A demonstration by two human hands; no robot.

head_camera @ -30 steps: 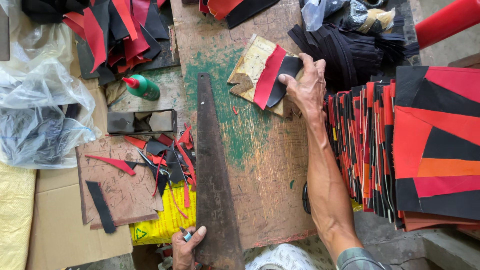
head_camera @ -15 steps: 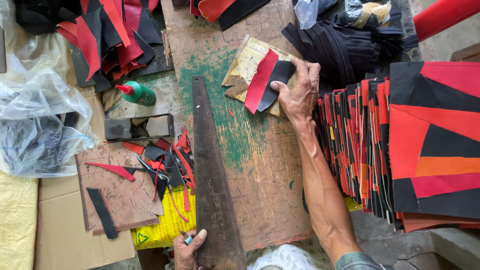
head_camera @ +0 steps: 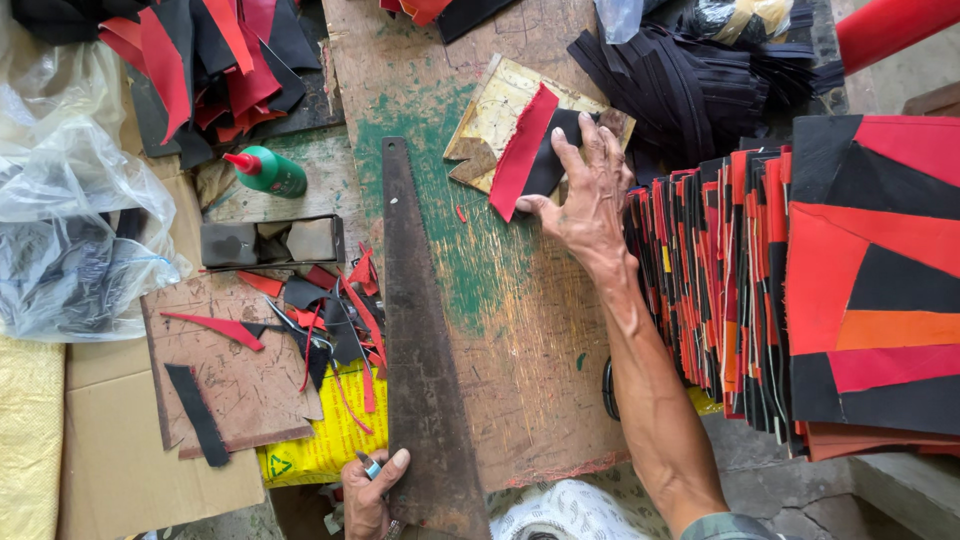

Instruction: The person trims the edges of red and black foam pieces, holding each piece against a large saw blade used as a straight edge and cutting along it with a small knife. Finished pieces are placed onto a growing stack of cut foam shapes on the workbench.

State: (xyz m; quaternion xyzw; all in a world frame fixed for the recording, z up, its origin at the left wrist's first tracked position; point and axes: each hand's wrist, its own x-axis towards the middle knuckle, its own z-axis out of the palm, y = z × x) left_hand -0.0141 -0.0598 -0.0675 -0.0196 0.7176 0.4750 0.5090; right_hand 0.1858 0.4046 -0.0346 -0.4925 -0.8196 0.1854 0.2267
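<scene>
bench edge: left hand [head_camera: 368,490] half cut off

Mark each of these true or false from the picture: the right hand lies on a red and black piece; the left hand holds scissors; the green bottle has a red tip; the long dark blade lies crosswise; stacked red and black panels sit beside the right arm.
1. The right hand lies on a red and black piece: true.
2. The left hand holds scissors: false; it is at the near end of the long dark blade.
3. The green bottle has a red tip: true.
4. The blade lies crosswise: false; it runs lengthwise, away from the person.
5. Stacked panels sit beside the right arm: true.
</scene>
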